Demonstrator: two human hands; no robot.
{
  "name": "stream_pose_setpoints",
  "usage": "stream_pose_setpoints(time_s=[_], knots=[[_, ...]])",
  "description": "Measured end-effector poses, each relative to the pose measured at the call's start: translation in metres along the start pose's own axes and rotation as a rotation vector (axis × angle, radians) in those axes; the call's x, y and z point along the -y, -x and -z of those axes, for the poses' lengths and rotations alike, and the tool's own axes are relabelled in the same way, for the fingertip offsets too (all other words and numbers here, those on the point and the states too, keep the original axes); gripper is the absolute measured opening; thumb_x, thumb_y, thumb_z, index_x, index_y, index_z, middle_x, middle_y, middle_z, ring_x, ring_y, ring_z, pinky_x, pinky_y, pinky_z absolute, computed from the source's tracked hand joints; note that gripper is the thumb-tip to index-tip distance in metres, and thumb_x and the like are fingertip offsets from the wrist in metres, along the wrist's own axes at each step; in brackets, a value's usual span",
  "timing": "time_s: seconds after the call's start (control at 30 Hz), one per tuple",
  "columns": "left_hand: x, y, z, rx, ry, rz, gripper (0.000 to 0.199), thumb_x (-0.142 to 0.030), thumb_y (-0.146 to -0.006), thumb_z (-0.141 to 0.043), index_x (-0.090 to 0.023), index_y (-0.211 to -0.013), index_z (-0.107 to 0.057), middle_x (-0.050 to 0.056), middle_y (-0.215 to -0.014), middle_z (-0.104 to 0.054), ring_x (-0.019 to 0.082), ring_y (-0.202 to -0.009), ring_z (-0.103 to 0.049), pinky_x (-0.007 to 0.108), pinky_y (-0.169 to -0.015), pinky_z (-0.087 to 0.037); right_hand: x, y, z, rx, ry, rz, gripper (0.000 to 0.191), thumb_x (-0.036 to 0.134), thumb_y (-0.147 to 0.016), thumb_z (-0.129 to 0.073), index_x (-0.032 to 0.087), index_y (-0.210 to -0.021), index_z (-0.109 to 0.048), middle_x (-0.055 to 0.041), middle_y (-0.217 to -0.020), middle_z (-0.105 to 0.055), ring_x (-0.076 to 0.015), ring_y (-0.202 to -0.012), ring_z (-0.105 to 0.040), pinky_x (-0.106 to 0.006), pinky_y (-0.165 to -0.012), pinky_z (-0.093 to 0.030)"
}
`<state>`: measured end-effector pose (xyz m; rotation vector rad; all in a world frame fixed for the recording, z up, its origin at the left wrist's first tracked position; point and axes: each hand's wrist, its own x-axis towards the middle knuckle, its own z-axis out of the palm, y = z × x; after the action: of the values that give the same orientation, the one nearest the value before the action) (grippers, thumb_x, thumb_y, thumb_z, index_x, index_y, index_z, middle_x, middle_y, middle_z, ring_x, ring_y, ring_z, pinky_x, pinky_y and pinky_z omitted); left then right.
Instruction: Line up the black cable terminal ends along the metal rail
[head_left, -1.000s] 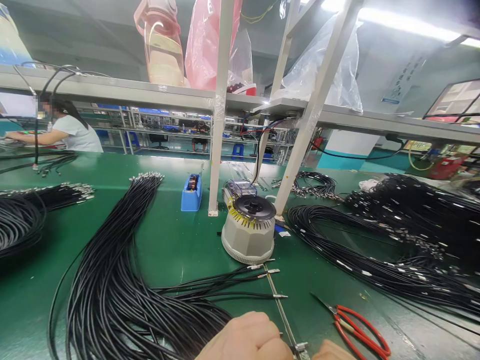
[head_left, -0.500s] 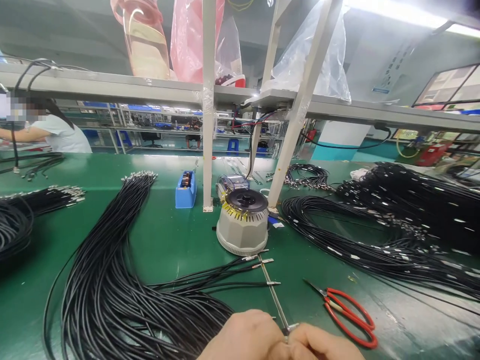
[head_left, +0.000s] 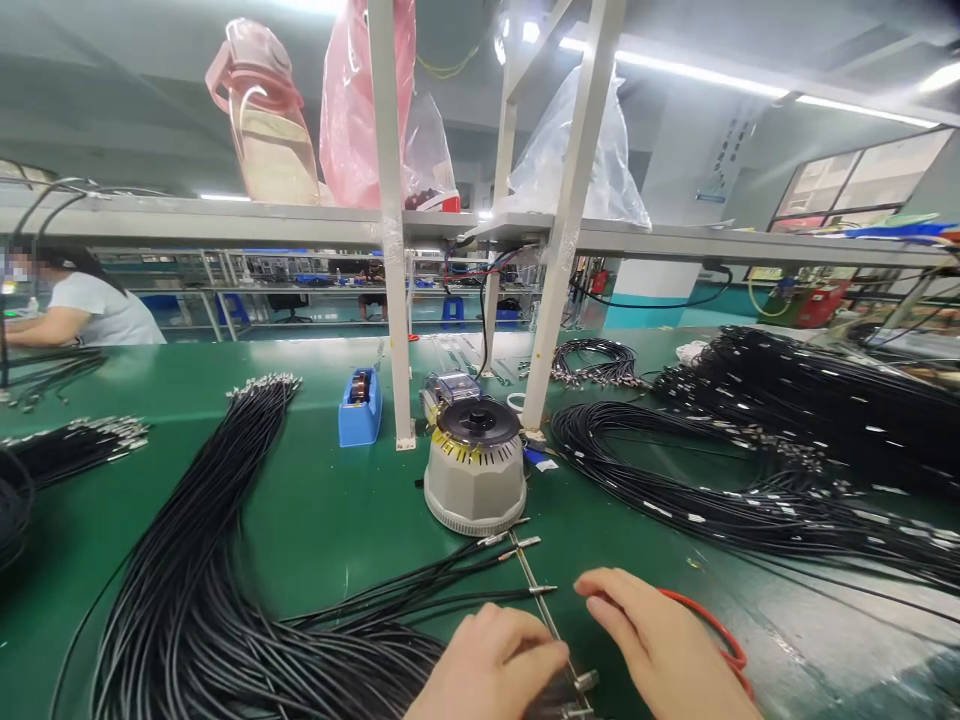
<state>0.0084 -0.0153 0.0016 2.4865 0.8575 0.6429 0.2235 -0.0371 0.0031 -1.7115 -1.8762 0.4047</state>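
Observation:
My left hand [head_left: 491,665] is at the bottom middle, its fingers curled together beside a thin metal rail [head_left: 534,578]. What lies between those fingers is hidden. My right hand [head_left: 664,645] is raised on the other side of the rail, fingers apart from the thumb and nothing in it. Several black cables [head_left: 420,572] run to the rail, their silvery ends lying across it. More metal ends [head_left: 585,682] show at the near end of the rail. Red-handled scissors [head_left: 720,630] are partly covered by my right hand. A large cable bundle [head_left: 202,560] spreads at left.
Behind the rail stands a round grey tape dispenser [head_left: 476,485] with a black top. A blue tape holder [head_left: 361,410] is left of a white shelf post [head_left: 394,300]. Coiled black cables [head_left: 645,480] cover the right of the green table [head_left: 322,500]. A person [head_left: 97,300] sits far left.
My hands were together at the near end of the rail; now they are apart. The right hand has moved up and right, over the scissors. The camera view has tilted up.

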Motion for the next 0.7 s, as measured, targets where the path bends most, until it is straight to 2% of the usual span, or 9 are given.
stream_pose_setpoints(time_s=[0.07, 0.13, 0.23, 0.3, 0.37, 0.47, 0.53, 0.6, 0.7], knots=[[0.002, -0.001, 0.013, -0.073, 0.071, 0.039, 0.029, -0.023, -0.087, -0.068, -0.019, -0.115, -0.067, 0.006, -0.108, -0.068, 0.02, -0.096, -0.063, 0.027, -0.089, -0.049, -0.003, -0.015, -0.008, 0.012, 0.039, 0.027, 0.031, 0.012, -0.089, -0.04, 0.025, -0.1, -0.066, -0.0058, -0.1, -0.07, -0.0247, -0.094, -0.065, -0.034, -0.077, -0.049], [0.007, -0.002, 0.02, -0.145, 0.101, 0.108, 0.024, -0.013, -0.087, -0.064, -0.016, -0.11, -0.069, 0.007, -0.107, -0.068, 0.019, -0.099, -0.063, 0.026, -0.091, -0.049, 0.001, -0.026, -0.016, 0.014, 0.077, 0.045, 0.033, 0.004, -0.084, -0.04, 0.023, -0.093, -0.065, -0.0069, -0.097, -0.068, -0.0275, -0.091, -0.062, -0.037, -0.072, -0.048], [0.015, -0.003, 0.017, -0.21, 0.032, 0.112, 0.034, -0.005, -0.085, -0.058, -0.018, -0.116, -0.067, 0.007, -0.119, -0.066, 0.021, -0.109, -0.06, 0.032, -0.098, -0.047, 0.013, -0.032, -0.016, 0.016, 0.085, 0.047, 0.026, 0.003, -0.083, -0.043, 0.022, -0.076, -0.059, -0.0054, -0.086, -0.063, -0.0269, -0.084, -0.059, -0.037, -0.068, -0.045], [0.015, -0.006, 0.011, -0.244, -0.015, 0.061, 0.044, -0.003, -0.085, -0.059, -0.02, -0.125, -0.061, 0.007, -0.13, -0.063, 0.023, -0.117, -0.057, 0.036, -0.101, -0.044, 0.021, -0.027, -0.006, 0.041, 0.049, 0.054, 0.022, 0.008, -0.087, -0.045, 0.023, -0.074, -0.054, -0.0021, -0.083, -0.061, -0.0229, -0.082, -0.059, -0.033, -0.07, -0.046], [0.008, -0.012, 0.009, -0.221, -0.02, -0.006, 0.045, -0.009, -0.087, -0.063, -0.02, -0.13, -0.058, 0.008, -0.128, -0.064, 0.024, -0.114, -0.059, 0.039, -0.099, -0.044, 0.028, -0.018, 0.008, 0.073, 0.008, 0.068, 0.018, 0.016, -0.091, -0.045, 0.025, -0.076, -0.052, 0.0014, -0.082, -0.061, -0.0181, -0.079, -0.06, -0.027, -0.07, -0.047], [-0.007, -0.02, 0.012, -0.139, 0.046, 0.008, 0.03, -0.035, -0.092, -0.061, -0.018, -0.115, -0.071, 0.008, -0.087, -0.075, 0.022, -0.079, -0.068, 0.031, -0.073, -0.051, 0.039, -0.01, 0.029, 0.168, -0.129, 0.065, 0.019, 0.029, -0.092, -0.047, 0.025, -0.075, -0.054, 0.0035, -0.078, -0.06, -0.016, -0.073, -0.059, -0.023, -0.066, -0.045], [-0.011, -0.022, 0.013, -0.129, 0.121, 0.065, 0.041, -0.05, -0.094, -0.052, -0.018, -0.099, -0.078, 0.006, -0.067, -0.07, 0.018, -0.062, -0.065, 0.024, -0.058, -0.047, 0.045, -0.015, 0.039, 0.21, -0.323, 0.011, 0.024, 0.038, -0.088, -0.053, 0.024, -0.069, -0.058, 0.0033, -0.072, -0.06, -0.0175, -0.07, -0.057, -0.025, -0.063, -0.043], [-0.008, -0.021, 0.009, -0.159, 0.206, 0.066, 0.052, -0.058, -0.094, -0.046, -0.02, -0.088, -0.08, 0.007, -0.066, -0.069, 0.016, -0.061, -0.065, 0.021, -0.055, -0.046, 0.047, -0.029, 0.044, 0.158, -0.518, -0.069, 0.026, 0.045, -0.084, -0.059, 0.024, -0.071, -0.065, 0.0021, -0.071, -0.063, -0.0194, -0.074, -0.058, -0.027, -0.067, -0.043], [0.002, -0.018, -0.001, -0.188, 0.305, 0.01, 0.054, -0.06, -0.093, -0.045, -0.021, -0.085, -0.081, 0.008, -0.072, -0.072, 0.017, -0.064, -0.067, 0.02, -0.06, -0.049, 0.051, -0.062, 0.042, 0.026, -0.669, -0.181, 0.024, 0.043, -0.084, -0.062, 0.021, -0.09, -0.071, -0.0021, -0.085, -0.071, -0.0213, -0.084, -0.061, -0.029, -0.071, -0.044]])
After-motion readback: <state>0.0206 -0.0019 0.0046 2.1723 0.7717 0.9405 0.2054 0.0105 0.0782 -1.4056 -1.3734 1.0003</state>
